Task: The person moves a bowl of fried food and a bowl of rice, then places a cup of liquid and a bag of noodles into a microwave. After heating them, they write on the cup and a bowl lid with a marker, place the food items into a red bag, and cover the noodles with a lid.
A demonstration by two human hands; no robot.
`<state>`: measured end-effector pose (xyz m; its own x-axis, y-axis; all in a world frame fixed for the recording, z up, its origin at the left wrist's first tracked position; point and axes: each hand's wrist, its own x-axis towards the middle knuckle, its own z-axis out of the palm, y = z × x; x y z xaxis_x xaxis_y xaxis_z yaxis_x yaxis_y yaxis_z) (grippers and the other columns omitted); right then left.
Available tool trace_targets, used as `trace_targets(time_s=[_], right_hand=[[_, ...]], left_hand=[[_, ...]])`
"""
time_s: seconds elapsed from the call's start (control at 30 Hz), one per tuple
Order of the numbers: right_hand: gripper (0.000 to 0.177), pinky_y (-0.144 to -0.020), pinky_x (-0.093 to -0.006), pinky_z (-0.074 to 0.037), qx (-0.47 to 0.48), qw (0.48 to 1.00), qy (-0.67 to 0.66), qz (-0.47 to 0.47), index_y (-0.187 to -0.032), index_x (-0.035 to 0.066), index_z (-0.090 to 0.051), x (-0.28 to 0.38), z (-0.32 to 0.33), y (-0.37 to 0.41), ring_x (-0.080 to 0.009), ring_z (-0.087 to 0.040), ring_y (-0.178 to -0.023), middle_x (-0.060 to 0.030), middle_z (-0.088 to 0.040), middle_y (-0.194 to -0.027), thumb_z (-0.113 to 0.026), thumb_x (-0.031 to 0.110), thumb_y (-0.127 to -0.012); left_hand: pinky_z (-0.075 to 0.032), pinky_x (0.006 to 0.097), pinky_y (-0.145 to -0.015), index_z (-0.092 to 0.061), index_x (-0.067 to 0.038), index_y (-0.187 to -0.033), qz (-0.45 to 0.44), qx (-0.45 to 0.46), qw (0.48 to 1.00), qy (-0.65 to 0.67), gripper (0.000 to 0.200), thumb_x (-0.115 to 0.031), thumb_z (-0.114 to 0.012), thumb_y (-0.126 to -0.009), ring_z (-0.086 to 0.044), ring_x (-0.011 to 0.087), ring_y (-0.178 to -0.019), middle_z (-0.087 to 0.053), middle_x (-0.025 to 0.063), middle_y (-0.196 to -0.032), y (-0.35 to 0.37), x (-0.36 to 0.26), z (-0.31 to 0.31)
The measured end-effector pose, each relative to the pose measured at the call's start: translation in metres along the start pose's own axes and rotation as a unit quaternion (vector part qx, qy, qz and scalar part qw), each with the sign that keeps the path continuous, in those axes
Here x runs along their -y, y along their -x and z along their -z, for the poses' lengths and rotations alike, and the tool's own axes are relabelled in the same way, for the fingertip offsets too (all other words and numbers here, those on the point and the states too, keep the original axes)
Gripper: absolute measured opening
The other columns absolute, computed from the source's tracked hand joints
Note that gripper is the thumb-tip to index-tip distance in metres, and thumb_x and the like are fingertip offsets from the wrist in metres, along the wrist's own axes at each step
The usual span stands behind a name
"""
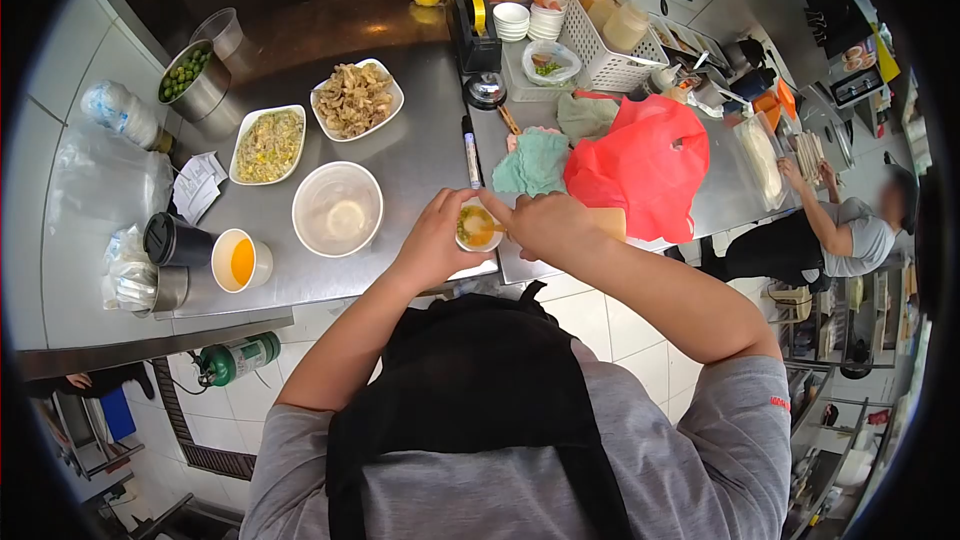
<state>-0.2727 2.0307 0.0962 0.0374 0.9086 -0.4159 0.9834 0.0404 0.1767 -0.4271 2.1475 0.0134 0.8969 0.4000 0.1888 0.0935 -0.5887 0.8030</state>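
Observation:
My left hand (437,238) is wrapped round the left side of a small white cup (478,247) at the counter's front edge. Inside the cup is a yellow and green mixture (477,223). Over the cup's right side, my right hand (547,225) has its fingers bent together; a thin yellowish utensil seems to run from them into the cup, mostly hidden. Just left stands a large translucent bowl (338,208). Behind it are a white dish of yellow-green mixture (268,144) and a white dish of brown fried pieces (356,100). A marker (471,155) lies behind the cup.
A red plastic bag (640,165) and green cloth (531,162) lie to the right. Farther left are a cup of orange liquid (241,261), a black-lidded cup (175,240) and a metal container (195,85). A co-worker (845,235) handles food at the far right.

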Motion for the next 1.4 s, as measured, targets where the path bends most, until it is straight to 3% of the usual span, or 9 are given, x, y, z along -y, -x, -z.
trace_targets(time_s=[0.37,0.5,0.6,0.7,0.83,0.9,0.97,1.23,1.4], right_hand=[[0.086,-0.069,-0.0400,-0.056,-0.127,0.954,-0.270,-0.045,-0.139,0.008,-0.035,-0.014,-0.004,0.026,-0.0361,-0.069,-0.082,-0.0212,-0.066,-0.095,-0.083,0.029,-0.071],[0.065,-0.087,-0.0369,-0.052,-0.231,0.864,-0.444,-0.045,-0.132,0.006,-0.038,-0.029,0.001,0.034,-0.0316,-0.067,-0.098,-0.0207,-0.065,-0.103,-0.077,0.020,-0.081],[0.042,-0.091,-0.0317,-0.047,-0.325,0.658,-0.679,0.015,-0.126,0.005,-0.045,-0.060,0.008,0.035,-0.0138,-0.057,-0.104,-0.0056,-0.058,-0.112,-0.068,0.014,-0.092],[0.039,-0.092,-0.0313,-0.047,-0.414,0.614,-0.672,0.030,-0.125,0.006,-0.045,-0.121,0.042,0.046,-0.0141,-0.057,-0.104,-0.0057,-0.057,-0.114,-0.066,0.013,-0.093],[0.036,-0.089,-0.0292,-0.047,-0.417,0.745,-0.515,-0.065,-0.123,0.007,-0.044,-0.228,0.067,0.054,-0.0114,-0.055,-0.104,-0.0074,-0.059,-0.105,-0.065,0.013,-0.094],[0.041,-0.086,-0.0333,-0.049,-0.392,0.765,-0.502,-0.098,-0.123,0.008,-0.047,-0.282,0.041,0.042,-0.0196,-0.061,-0.100,-0.0122,-0.062,-0.105,-0.070,0.010,-0.089],[0.047,-0.085,-0.0391,-0.050,-0.350,0.881,-0.277,-0.155,-0.118,0.008,-0.052,-0.321,0.012,0.028,-0.0325,-0.064,-0.096,-0.0160,-0.063,-0.108,-0.075,0.005,-0.078],[0.045,-0.088,-0.0425,-0.049,-0.211,0.936,-0.260,-0.108,-0.112,0.004,-0.059,-0.370,-0.065,-0.008,-0.0382,-0.061,-0.103,-0.0178,-0.063,-0.110,-0.074,-0.001,-0.071],[0.019,-0.068,-0.0378,-0.054,-0.401,0.839,-0.291,-0.226,-0.092,0.000,-0.067,-0.419,-0.038,0.024,-0.0282,-0.067,-0.072,-0.0143,-0.069,-0.081,-0.074,0.009,-0.077]], left_hand=[[-0.045,0.0434,-0.094,-0.046,-0.006,-0.130,0.006,-0.012,0.999,0.029,0.078,-0.020,-0.086,-0.063,-0.054,0.0364,-0.111,-0.053,0.0156,-0.117,-0.009,-0.009,0.003],[-0.046,0.0424,-0.093,-0.049,-0.006,-0.127,0.007,-0.036,0.999,0.023,0.075,-0.019,-0.086,-0.063,-0.056,0.0356,-0.109,-0.054,0.0149,-0.115,-0.018,-0.018,0.005],[-0.045,0.0404,-0.097,-0.050,-0.007,-0.126,0.047,-0.033,0.998,0.017,0.075,-0.018,-0.086,-0.062,-0.055,0.0332,-0.113,-0.055,0.0138,-0.118,-0.024,-0.023,0.005],[-0.044,0.0407,-0.097,-0.049,-0.007,-0.127,0.069,-0.054,0.996,0.014,0.076,-0.019,-0.087,-0.062,-0.055,0.0332,-0.113,-0.055,0.0143,-0.118,-0.030,-0.022,0.002],[-0.046,0.0416,-0.093,-0.049,-0.005,-0.126,0.079,-0.089,0.993,-0.010,0.074,-0.018,-0.087,-0.063,-0.056,0.0355,-0.108,-0.055,0.0155,-0.116,-0.038,-0.020,-0.003],[-0.046,0.0417,-0.093,-0.049,-0.005,-0.126,0.087,-0.099,0.991,-0.017,0.074,-0.017,-0.087,-0.064,-0.056,0.0356,-0.108,-0.055,0.0156,-0.115,-0.042,-0.020,-0.006],[-0.045,0.0412,-0.093,-0.048,-0.005,-0.127,0.124,-0.117,0.985,-0.026,0.075,-0.017,-0.087,-0.063,-0.056,0.0348,-0.108,-0.054,0.0154,-0.115,-0.044,-0.019,-0.011],[-0.046,0.0397,-0.094,-0.048,-0.005,-0.129,0.190,-0.160,0.968,-0.042,0.080,-0.012,-0.088,-0.061,-0.056,0.0328,-0.109,-0.055,0.0146,-0.116,-0.060,-0.022,-0.028],[-0.046,0.0394,-0.095,-0.048,-0.005,-0.129,0.220,-0.184,0.956,-0.060,0.079,-0.012,-0.088,-0.061,-0.057,0.0329,-0.110,-0.055,0.0147,-0.116,-0.066,-0.027,-0.038]])
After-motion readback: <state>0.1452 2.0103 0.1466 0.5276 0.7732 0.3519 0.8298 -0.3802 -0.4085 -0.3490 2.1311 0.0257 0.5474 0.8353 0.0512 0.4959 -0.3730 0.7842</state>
